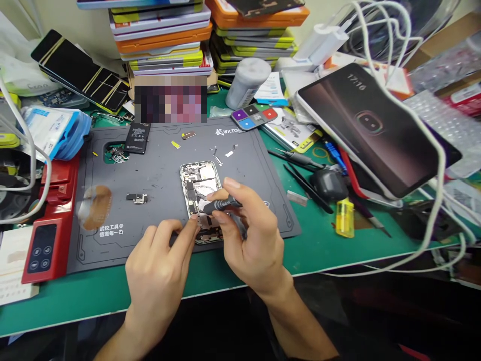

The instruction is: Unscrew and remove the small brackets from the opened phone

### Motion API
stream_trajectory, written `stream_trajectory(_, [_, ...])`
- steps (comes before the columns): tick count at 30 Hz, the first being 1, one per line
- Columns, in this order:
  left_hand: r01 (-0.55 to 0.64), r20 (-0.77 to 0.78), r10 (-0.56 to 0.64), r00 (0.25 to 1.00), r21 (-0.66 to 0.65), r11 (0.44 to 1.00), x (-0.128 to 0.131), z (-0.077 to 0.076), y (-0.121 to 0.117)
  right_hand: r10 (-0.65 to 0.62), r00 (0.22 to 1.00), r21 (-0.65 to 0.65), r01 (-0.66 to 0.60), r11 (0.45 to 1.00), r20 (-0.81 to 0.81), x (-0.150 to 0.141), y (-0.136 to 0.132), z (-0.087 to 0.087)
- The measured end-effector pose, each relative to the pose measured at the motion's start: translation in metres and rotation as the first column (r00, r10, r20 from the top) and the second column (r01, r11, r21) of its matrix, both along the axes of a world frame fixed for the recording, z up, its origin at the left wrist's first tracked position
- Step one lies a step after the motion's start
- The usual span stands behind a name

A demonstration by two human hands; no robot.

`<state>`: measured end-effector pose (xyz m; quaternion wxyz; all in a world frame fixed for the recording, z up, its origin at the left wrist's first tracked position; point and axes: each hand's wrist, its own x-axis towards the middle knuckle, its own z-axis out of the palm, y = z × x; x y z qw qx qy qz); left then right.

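Observation:
An opened phone (205, 173) with its inner parts bare lies on the grey work mat (150, 175). My right hand (255, 235) grips a dark screwdriver (223, 204) between thumb and fingers, its front end pointing left over the phone's middle. At the phone's lower left edge, the bent fingers of my left hand (161, 265) press together against the frame; the thumb is mostly hidden. Left of the phone lies a small metal-and-black part (137, 198). A black battery (136, 138) rests near the mat's back edge, beside a recess holding tiny parts (117, 153).
A red device (47, 240) with touch buttons stands at the left. Stacked boxes (161, 35) rise at the back. To the right are a tablet (372, 135), tweezers (306, 185), a yellow lighter (344, 218) and a white cable (438, 200). A white bottle (248, 82) stands behind the mat.

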<state>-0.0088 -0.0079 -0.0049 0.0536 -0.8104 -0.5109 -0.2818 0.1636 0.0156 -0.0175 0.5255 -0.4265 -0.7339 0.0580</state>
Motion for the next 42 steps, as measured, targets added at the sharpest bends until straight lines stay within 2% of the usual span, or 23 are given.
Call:
stream_trajectory(8, [0.007, 0.008, -0.007, 1.000, -0.001, 1.000, 0.000, 0.000, 0.000, 0.022, 1.000, 0.002, -0.022, 1.000, -0.003, 0.001, 0.000, 0.001])
stream_trajectory(20, [0.005, 0.009, -0.005, 1.000, -0.002, 1.000, 0.001, 0.001, -0.002, -0.049, 0.998, 0.093, 0.044, 0.995, 0.049, -0.001, 0.001, 0.006])
stream_trajectory(25, [0.011, 0.010, -0.011, 1.000, -0.007, 1.000, 0.000, 0.000, -0.001, -0.065, 0.996, 0.087, 0.059, 0.994, 0.060, -0.001, 0.001, 0.008])
stream_trajectory(31, [0.013, 0.011, -0.013, 1.000, -0.005, 1.000, 0.000, -0.001, 0.000, -0.020, 0.999, 0.057, 0.019, 0.998, 0.026, 0.000, -0.001, 0.000])
stream_trajectory(37, [0.010, 0.025, -0.010, 1.000, -0.010, 1.000, 0.000, 0.000, -0.001, -0.033, 0.992, 0.049, 0.039, 0.998, -0.120, 0.000, 0.000, -0.005])
stream_trajectory(42, [0.012, 0.020, -0.012, 1.000, -0.005, 1.000, 0.000, 0.000, -0.001, -0.027, 0.998, 0.054, 0.030, 0.998, -0.064, 0.001, 0.001, -0.009])
